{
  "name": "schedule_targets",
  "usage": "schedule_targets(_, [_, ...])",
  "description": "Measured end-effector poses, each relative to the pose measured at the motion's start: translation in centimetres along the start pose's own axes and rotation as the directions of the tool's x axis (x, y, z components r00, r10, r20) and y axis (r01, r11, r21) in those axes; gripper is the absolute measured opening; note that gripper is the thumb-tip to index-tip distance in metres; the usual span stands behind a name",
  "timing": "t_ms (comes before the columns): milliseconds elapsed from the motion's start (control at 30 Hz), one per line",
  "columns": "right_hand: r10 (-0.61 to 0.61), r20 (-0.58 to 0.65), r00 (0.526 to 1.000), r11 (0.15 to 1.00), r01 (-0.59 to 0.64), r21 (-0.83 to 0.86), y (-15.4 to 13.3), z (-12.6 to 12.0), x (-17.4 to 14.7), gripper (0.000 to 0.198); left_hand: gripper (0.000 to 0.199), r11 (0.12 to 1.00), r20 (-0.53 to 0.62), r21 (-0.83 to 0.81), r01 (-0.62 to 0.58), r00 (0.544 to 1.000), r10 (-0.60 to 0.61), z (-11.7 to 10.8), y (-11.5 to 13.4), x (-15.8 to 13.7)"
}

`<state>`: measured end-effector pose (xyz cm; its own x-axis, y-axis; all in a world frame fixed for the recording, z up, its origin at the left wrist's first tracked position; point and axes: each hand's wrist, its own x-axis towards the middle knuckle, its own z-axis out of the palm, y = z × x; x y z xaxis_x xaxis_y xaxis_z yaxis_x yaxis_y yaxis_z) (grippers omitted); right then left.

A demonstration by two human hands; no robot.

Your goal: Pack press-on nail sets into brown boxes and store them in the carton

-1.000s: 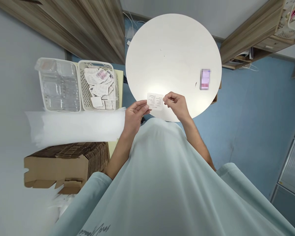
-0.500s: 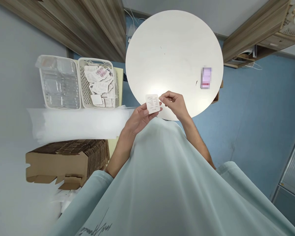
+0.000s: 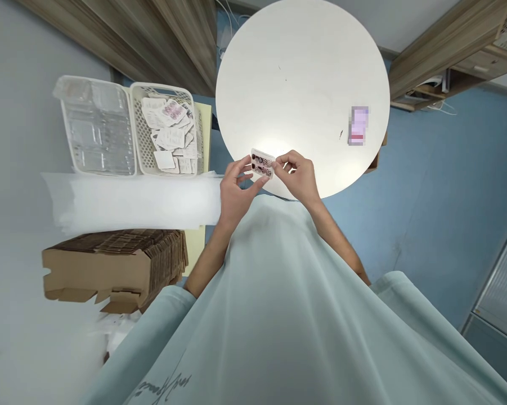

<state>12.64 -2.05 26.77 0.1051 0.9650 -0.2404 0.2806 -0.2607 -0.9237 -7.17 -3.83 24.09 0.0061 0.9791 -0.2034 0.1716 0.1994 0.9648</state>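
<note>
Between my hands, over the near edge of the white round table [image 3: 295, 101], is a small white card [image 3: 261, 163]. Its upward face carries rows of dark and reddish pictures, too small to make out. My left hand [image 3: 237, 194] holds the card by its left and lower edges, thumb at the bottom corner and fingers spread along the left side. My right hand [image 3: 300, 177] pinches the card's right edge between thumb and forefinger, its other fingers curled.
A blurred pinkish-purple item [image 3: 358, 125] lies on the table's right. At left stand a basket of cards [image 3: 137, 132] and a bin of clear plastic boxes [image 3: 73, 143]. White sheets [image 3: 139, 201] and folded cardboard boxes [image 3: 105, 273] lie nearer me. Wooden cabinets flank the table.
The card has been turned from its text-printed face to its picture face. My left hand has shifted from beneath it to its left and lower edges; my right hand now grips its right edge.
</note>
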Motion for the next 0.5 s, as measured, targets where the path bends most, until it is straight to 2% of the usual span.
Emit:
schedule_targets(133, [0.044, 0.095, 0.995, 0.992, -0.054, 0.114, 0.9, -1.3, 0.6, 0.044, 0.063, 0.984, -0.001, -0.146, 0.098, 0.995, -0.099, -0.8, 0.2, -0.1])
schedule_targets(300, [0.059, 0.187, 0.981, 0.976, -0.096, 0.196, 1.4, -2.3, 0.6, 0.055, 0.065, 0.957, 0.071, -0.225, 0.185, 0.982, -0.173, -1.3, 0.9, -0.3])
schedule_targets(400, [0.019, 0.175, 0.984, 0.984, -0.049, 0.170, 1.4, -2.3, 0.3, 0.054, 0.068, 0.949, 0.086, -0.219, 0.228, 0.973, -0.214, -1.3, 1.4, -0.3])
schedule_targets(500, [-0.072, 0.141, 0.987, 0.994, 0.060, 0.087, 1.2, -2.1, -0.1, 0.050, 0.067, 0.937, 0.107, -0.160, 0.310, 0.949, -0.296, -1.4, 1.7, 0.1])
